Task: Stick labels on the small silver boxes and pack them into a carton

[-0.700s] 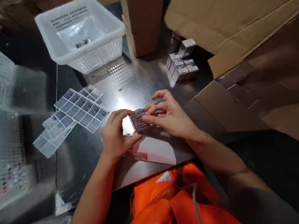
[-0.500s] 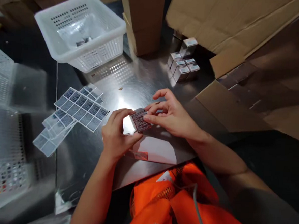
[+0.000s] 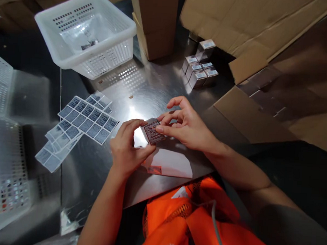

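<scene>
A small carton (image 3: 154,133) with fine print on its dark upper face is held above the metal table. My left hand (image 3: 127,144) grips it at the left, fingers at the far edge and thumb at the near edge. At its right side my right hand (image 3: 181,125) is closed, thumb on the printed face and a fingertip by the far corner; the other fingers are curled and raised. Beneath the hands lies a white sheet of paper (image 3: 174,163) with a reddish patch. Left of my left hand, sheets of printed labels (image 3: 87,119) overlap on the table.
A white plastic basket (image 3: 109,60) with a clear bag inside stands at the back left. Several small cartons (image 3: 199,75) are grouped at the back right, near an open cardboard box (image 3: 244,116). More white baskets (image 3: 3,197) line the left edge. A tall cardboard piece (image 3: 158,26) stands behind.
Both hands stay on the small carton with almost the same grip. The whole view has shifted very slightly; nothing else has visibly moved.
</scene>
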Demonstrator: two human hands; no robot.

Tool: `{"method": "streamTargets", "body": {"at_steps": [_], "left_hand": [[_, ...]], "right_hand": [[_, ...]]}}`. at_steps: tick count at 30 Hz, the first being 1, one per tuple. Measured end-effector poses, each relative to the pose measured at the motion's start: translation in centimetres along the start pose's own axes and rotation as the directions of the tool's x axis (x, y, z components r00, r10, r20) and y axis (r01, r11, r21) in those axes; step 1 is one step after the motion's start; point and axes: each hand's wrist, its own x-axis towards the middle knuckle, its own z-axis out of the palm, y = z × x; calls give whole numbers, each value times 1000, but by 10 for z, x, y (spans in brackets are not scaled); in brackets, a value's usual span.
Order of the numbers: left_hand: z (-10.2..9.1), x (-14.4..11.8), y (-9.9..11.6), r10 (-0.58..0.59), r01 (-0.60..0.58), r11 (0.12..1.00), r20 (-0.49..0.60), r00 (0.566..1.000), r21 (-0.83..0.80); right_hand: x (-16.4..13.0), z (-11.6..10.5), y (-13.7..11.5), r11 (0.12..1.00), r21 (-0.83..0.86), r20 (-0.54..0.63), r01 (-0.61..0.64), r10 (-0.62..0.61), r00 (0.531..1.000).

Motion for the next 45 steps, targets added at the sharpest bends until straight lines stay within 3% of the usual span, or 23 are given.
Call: {"method": "streamTargets", "body": {"at_steps": [6, 9, 11, 12, 14, 16, 18, 21, 24, 29, 36, 42, 45], "left_hand": [[2, -2, 0, 16, -17, 999, 20, 1000, 31], [4, -3, -2, -57, 59, 994, -25, 998, 87], [4, -2, -5, -182, 201, 968, -135, 974, 147], [3, -1, -6, -254, 286, 944, -192, 948, 166], [1, 3, -9, -380, 437, 883, -282, 881, 173], [-3, 7, -11, -480, 545, 824, -321, 816, 154], [-6, 11, -14, -549, 612, 781, -327, 769, 128], [-7, 14, -16, -604, 657, 748, -311, 734, 97], [-6, 13, -19, -595, 645, 759, -305, 744, 90], [-6, 12, -25, -485, 543, 832, -327, 811, 114], [-3, 11, -23, -504, 551, 831, -317, 804, 78], [2, 9, -22, -503, 547, 832, -286, 816, 97], [0, 10, -24, -515, 560, 823, -292, 806, 92]], "right_hand": [[0, 4, 11, 985, -154, -97, 81, -97, 991], [3, 0, 15, 908, -382, -233, 172, -275, 933], [3, -3, 13, 817, -509, -216, 269, -425, 879], [3, -4, 12, 765, -547, -138, 339, -481, 866], [0, -3, 10, 649, -565, 149, 510, -528, 836], [-2, 1, 10, 531, -567, 435, 630, -457, 776], [-4, 6, 13, 465, -596, 561, 655, -342, 753], [-3, 12, 19, 546, -612, 535, 572, -246, 808], [-3, 15, 21, 655, -579, 456, 486, -235, 859], [-8, 16, 21, 684, -598, 361, 418, -237, 902], [-11, 22, 23, 727, -616, 238, 302, -194, 952], [-10, 20, 30, 691, -664, 202, 285, -202, 958], [-12, 18, 33, 600, -676, 299, 427, -307, 904]]}}
